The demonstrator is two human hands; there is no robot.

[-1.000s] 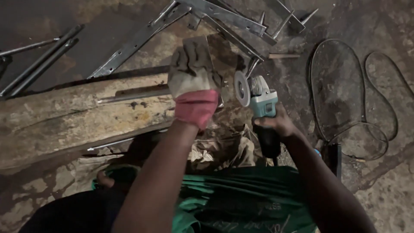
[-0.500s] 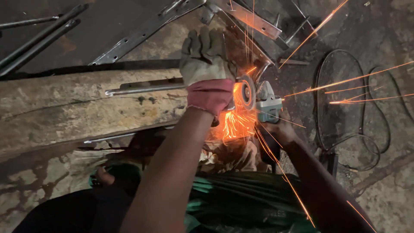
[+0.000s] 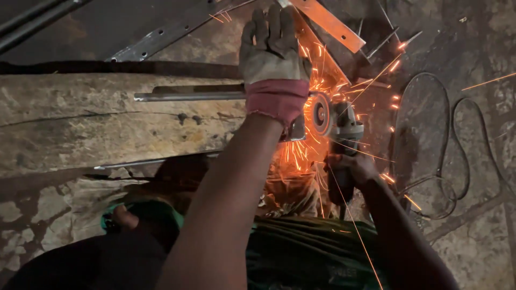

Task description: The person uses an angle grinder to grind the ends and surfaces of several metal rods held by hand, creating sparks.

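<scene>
Rough concrete floor is lying under a worn plank [image 3: 107,126], the landmark; one steel bar [image 3: 188,95] is lying along its top, and one gloved left hand [image 3: 274,59] is pressing flat, fingers spread, on the bar's right end. Just off the plank's right end, one bare right hand [image 3: 352,172] is closing around one grinder [image 3: 336,121], whose disc is throwing sparks at the bar end. Good practice, as a judgement: be keeping the bar pinned, the disc square, and the one cable [image 3: 451,156] right of the plank clear.

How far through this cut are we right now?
In hand: the right hand runs the angle grinder with its disc at the end of the metal bar, sparks flying. The gloved left hand pins the bar to the wooden beam. Whether the bar is cut through is hidden by glare.
</scene>
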